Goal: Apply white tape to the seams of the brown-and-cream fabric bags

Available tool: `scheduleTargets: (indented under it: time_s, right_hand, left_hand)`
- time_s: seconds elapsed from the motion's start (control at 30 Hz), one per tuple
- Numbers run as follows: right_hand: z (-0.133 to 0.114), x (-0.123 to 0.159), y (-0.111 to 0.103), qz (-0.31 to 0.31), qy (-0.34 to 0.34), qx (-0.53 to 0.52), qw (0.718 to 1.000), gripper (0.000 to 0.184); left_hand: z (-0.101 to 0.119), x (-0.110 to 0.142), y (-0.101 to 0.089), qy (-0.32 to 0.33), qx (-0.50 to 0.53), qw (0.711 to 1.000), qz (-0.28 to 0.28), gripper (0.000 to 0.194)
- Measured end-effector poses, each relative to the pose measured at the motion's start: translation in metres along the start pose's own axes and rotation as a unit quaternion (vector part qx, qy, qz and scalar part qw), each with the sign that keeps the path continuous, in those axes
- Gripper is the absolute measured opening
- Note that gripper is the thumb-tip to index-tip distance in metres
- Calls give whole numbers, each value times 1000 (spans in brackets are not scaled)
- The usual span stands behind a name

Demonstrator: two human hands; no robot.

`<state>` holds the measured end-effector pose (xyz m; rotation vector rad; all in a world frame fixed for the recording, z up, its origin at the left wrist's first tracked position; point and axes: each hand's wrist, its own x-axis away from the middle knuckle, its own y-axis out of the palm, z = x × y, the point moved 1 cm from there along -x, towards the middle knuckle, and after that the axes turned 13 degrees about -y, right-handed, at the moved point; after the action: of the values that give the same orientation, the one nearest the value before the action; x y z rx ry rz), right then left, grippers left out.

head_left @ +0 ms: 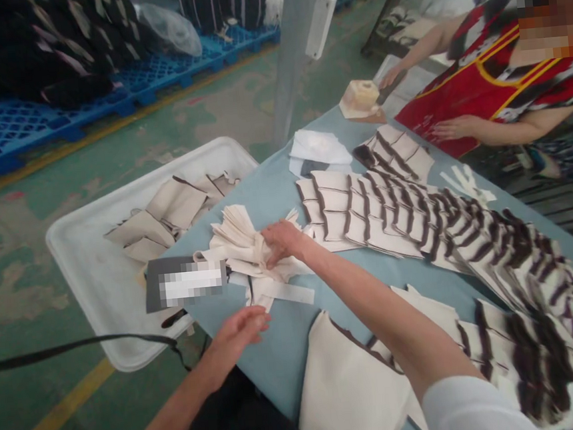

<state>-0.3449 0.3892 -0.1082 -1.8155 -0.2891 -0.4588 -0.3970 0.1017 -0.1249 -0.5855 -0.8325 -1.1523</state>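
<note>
My right hand (279,240) reaches across the table, its fingers curled over a gathered bundle of cream fabric pieces (236,229). The bundle fans out at both ends and looks tied or twisted in the middle. My left hand (245,331) hovers near the table's edge with fingers stretched out and nothing in them. Between the hands lie a pale strip (293,293) and a small cream piece with a dark strap. Left of the bundle, a dark card (153,287) with a blurred label juts over the table's edge.
Overlapping cream panels with dark edges (391,212) run along the blue-grey table (263,177). A large cream panel (349,383) lies near me. A white bin (77,260) holding fabric pieces stands left. A co-worker in a red apron (462,102) stands opposite, beside a metal post (292,54).
</note>
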Motion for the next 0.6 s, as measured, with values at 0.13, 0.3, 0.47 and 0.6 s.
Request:
scheduleTargets:
  time_s: [0.13, 0.3, 0.47, 0.6]
  right_hand:
    - [4, -3, 1, -17, 2, -3, 1000, 66]
    - [3, -3, 4, -31, 12, -21, 999, 56]
    - [-10, 11, 12, -30, 32, -65, 997, 77]
    - [-20, 33, 28, -13, 74, -99, 992, 89]
  left_hand:
    - [-21, -34, 60, -79, 200, 976, -42, 50]
    - [-32, -53, 84, -130, 337, 933, -2, 43]
    - [-33, -49, 98, -119, 394, 911, 35, 43]
    - [-29, -49, 105, -122, 426, 895, 53, 44]
